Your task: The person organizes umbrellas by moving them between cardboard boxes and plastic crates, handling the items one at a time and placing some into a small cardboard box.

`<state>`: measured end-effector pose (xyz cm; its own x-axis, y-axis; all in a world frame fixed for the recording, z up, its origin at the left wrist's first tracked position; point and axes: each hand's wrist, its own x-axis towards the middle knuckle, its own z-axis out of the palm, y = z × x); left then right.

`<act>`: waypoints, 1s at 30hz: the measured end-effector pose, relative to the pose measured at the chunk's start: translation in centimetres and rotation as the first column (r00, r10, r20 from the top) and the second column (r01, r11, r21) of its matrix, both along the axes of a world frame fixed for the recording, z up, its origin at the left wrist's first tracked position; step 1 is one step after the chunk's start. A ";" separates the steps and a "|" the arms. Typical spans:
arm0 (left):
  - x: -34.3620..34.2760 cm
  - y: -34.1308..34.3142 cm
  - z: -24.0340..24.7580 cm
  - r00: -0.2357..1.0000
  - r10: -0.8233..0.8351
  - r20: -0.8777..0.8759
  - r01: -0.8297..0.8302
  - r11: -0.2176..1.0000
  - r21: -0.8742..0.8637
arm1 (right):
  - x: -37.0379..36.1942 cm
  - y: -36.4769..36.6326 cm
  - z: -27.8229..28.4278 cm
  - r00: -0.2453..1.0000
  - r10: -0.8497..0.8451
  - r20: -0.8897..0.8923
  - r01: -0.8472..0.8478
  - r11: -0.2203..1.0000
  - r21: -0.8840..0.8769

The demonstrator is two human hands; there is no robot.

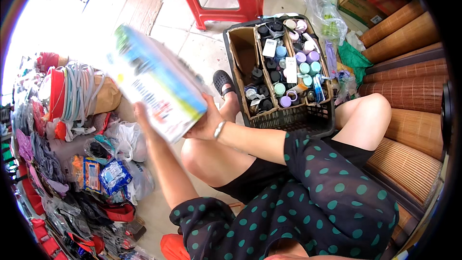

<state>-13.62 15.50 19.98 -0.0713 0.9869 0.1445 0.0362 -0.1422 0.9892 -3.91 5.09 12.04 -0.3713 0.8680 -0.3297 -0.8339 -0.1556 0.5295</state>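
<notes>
Held blurred carton point(156, 84), probably cardboard, aloft between half-closed left hand point(141, 117) and right hand point(206, 121), outside part-filled divided crate point(288, 122).

I see a white, blue and yellow-green package point(161, 89) in the grip, a black shirt point(279, 221) with green dots behind it, a red stool point(250, 0) beyond.

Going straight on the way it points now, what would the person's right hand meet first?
The right hand would meet the blue-and-white package first, which it holds. Past that, the line seems to lead toward the pale cords, though depth is unclear.
</notes>
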 end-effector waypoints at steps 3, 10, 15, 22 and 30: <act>0.1 0.5 1.3 0.970 -0.208 -0.125 0.208 0.978 -0.011 | 1.5 -0.6 -1.4 0.991 -0.077 0.110 0.058 0.985 0.165; 1.1 -2.6 0.3 0.861 -0.402 -0.311 0.430 0.903 0.022 | 0.7 -1.2 -1.0 0.999 -0.020 0.040 0.015 0.991 0.130; -2.0 -0.6 5.4 0.975 -0.080 0.208 0.041 0.982 0.183 | 4.7 -3.5 -2.8 0.985 0.008 0.173 -0.012 1.000 0.020; -2.4 -2.5 3.6 0.965 -0.118 -0.233 0.181 0.946 0.268 | 2.4 -4.2 -1.0 0.984 0.021 0.178 -0.049 0.987 0.155; 0.0 -4.3 4.3 0.844 -0.110 -0.525 0.383 0.809 0.447 | 4.0 -6.3 1.4 0.940 0.035 0.340 -0.085 0.987 0.133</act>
<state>-13.63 11.22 24.32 0.3724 0.7222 0.5829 0.3478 -0.6909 0.6339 0.12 -1.20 13.48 -0.3138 0.8949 -0.3173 -0.9457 -0.2646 0.1889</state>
